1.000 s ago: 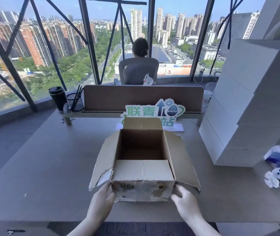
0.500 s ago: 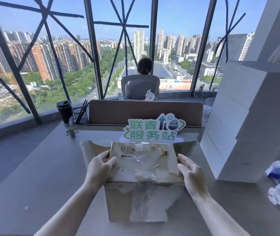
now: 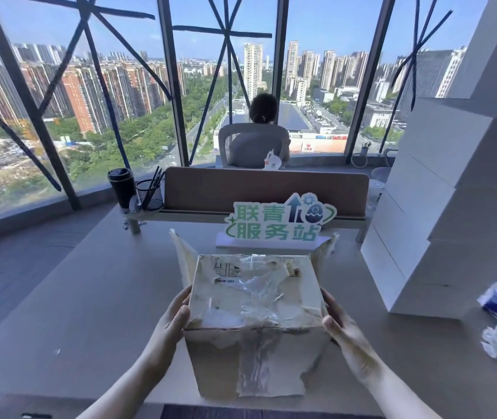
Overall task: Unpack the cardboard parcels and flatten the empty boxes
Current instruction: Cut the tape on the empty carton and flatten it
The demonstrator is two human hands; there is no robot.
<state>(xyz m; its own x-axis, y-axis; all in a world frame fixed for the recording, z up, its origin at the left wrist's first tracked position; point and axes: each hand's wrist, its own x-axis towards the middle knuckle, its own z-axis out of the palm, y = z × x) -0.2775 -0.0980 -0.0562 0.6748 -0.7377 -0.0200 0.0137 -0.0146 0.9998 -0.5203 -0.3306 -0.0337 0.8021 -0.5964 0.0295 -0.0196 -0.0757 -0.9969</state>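
- Cardboard box [image 3: 256,322], one in number, is held between the left hand [image 3: 171,323] and the right hand [image 3: 344,331], turned so that its taped base faces up and its opened flaps hang away on the far side, beyond both hands.
- Each hand is pressed against a side wall, thumb laid along the upper edge; the fingers behind the box are hidden, so how far they curl cannot be told.
- Box is judged light and empty, its card stiff but worn and dented; the loose clear tape [image 3: 259,291] on top looks slippery.
- Hold is best taken on the bare card at the side edges, not on the tape.
- One desk [image 3: 89,297] lies beneath the hands; one stack of white boxes [image 3: 440,237] stands well beyond the right hand.
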